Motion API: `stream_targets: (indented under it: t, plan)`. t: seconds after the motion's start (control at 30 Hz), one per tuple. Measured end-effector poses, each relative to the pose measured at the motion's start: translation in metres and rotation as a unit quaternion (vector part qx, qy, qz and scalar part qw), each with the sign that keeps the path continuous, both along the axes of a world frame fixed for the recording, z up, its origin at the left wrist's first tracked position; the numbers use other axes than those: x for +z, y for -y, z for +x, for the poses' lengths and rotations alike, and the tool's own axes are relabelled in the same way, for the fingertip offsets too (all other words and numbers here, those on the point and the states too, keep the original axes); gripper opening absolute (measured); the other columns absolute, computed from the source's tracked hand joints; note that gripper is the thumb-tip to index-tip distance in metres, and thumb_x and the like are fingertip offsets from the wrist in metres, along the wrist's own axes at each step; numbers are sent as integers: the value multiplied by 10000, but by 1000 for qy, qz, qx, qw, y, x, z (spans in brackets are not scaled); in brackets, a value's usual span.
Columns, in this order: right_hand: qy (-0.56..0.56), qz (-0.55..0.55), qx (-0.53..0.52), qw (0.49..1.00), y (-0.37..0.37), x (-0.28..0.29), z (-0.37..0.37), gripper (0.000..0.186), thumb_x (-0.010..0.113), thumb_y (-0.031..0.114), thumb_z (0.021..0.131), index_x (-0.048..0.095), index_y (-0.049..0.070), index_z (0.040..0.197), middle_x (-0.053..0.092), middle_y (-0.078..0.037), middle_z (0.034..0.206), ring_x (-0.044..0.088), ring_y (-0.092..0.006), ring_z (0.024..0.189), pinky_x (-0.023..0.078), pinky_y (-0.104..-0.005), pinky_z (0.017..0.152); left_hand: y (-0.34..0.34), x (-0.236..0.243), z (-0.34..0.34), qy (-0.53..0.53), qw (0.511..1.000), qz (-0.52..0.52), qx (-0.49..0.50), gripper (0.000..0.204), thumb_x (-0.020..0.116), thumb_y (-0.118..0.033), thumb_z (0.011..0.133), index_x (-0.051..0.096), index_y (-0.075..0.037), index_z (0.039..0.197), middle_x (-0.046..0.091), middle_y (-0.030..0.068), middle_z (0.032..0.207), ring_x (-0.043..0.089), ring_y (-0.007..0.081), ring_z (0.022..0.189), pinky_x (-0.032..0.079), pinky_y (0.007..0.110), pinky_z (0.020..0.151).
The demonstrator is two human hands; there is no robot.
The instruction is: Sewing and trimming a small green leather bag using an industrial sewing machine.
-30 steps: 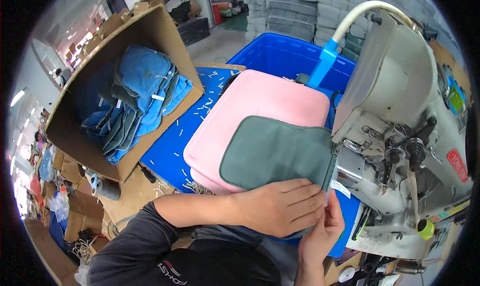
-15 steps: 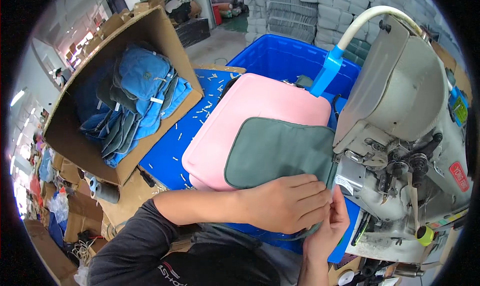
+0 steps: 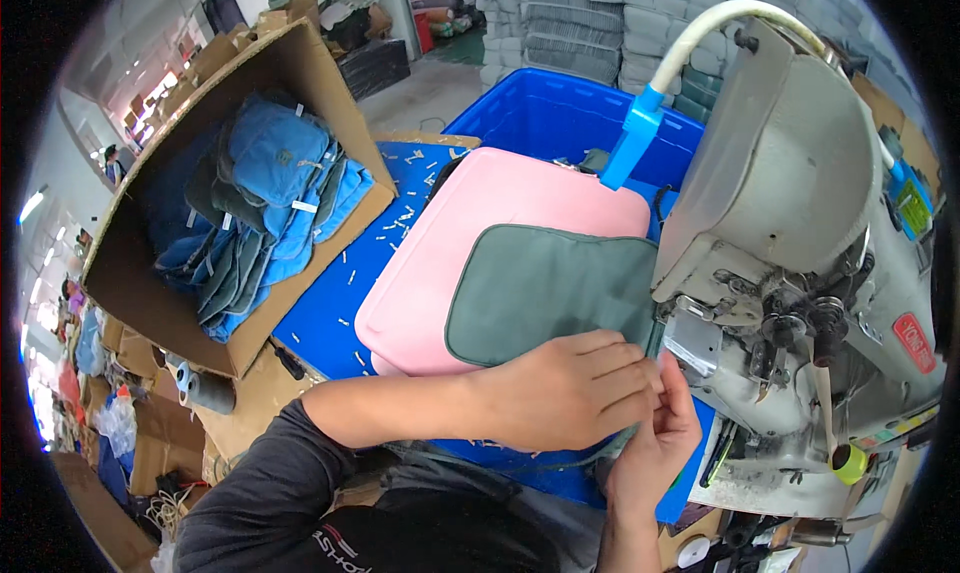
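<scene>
A grey-green fabric panel [image 3: 540,288] with rounded corners and a bound edge lies flat on a pink padded board [image 3: 430,273]. My left hand [image 3: 585,393] reaches across from the left, fingers bent together over the panel's near right corner. Close against it, my right hand [image 3: 655,428] is closed in a pinch; what sits between its fingers is hidden. A narrow grey-green strip [image 3: 540,463] trails to the left from below my hands. The panel's right edge runs up to the grey sewing machine [image 3: 700,333], whose stitching point I cannot make out.
At the left, a tipped cardboard box [image 3: 330,63] holds blue and grey fabric pieces [image 3: 280,163]. Thread scraps litter the blue tabletop [image 3: 330,303]. Behind stand a blue bin [image 3: 520,98] and a white hose [image 3: 700,28] with a blue nozzle. A thread cone [image 3: 210,388] stands at the left.
The whole view has shifted slightly. My left hand's fingers have drawn a little closer to the right hand's fingertips, and the strip below my hands hangs straighter.
</scene>
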State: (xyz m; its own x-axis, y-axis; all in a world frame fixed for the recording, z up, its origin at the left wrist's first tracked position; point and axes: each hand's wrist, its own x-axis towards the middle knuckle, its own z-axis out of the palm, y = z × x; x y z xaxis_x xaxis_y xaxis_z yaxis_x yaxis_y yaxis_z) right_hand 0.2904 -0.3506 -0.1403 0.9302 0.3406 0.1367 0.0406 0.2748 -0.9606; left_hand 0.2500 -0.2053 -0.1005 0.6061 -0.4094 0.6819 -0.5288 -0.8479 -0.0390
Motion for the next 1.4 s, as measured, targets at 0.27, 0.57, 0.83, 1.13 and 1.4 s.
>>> stream_targets:
  t: [0.27,0.57,0.83,1.13,1.4]
  plan:
    - [29,-6,24,999,0,8,5,520,527,-149,873,447,-44,1376,560,-7,933,531,-51,825,454,-186,748,-7,4,-1,-72,996,-44,-9,263,640,-153,723,645,0,938,650,137,1052,637,278,953,527,398,844]
    - [57,40,-34,997,-3,-1,2,292,572,-95,885,493,-30,1158,587,-35,948,549,-56,818,443,-174,735,2,6,-2,-57,997,53,23,270,622,-163,722,640,8,930,641,151,1073,628,298,984,524,411,851]
    - [-14,-14,63,998,3,-3,10,106,543,-91,904,544,-15,977,590,4,800,530,-22,703,407,-156,618,-4,1,0,-49,998,-45,19,271,664,-128,683,645,-9,925,637,139,1079,636,289,974,532,395,824]
    - [44,-46,57,996,-3,-1,16,78,556,-96,877,576,-21,862,538,48,731,459,7,660,356,-152,549,-6,6,2,-39,999,-9,16,253,660,-112,704,642,-11,936,641,124,1076,636,282,972,529,382,836]
    - [40,-66,28,997,-10,-7,24,58,572,-87,867,602,-42,890,545,49,699,476,3,625,369,-160,523,-17,3,11,-57,998,-23,-7,258,659,-117,716,643,-29,958,654,107,1071,636,277,966,526,377,846]
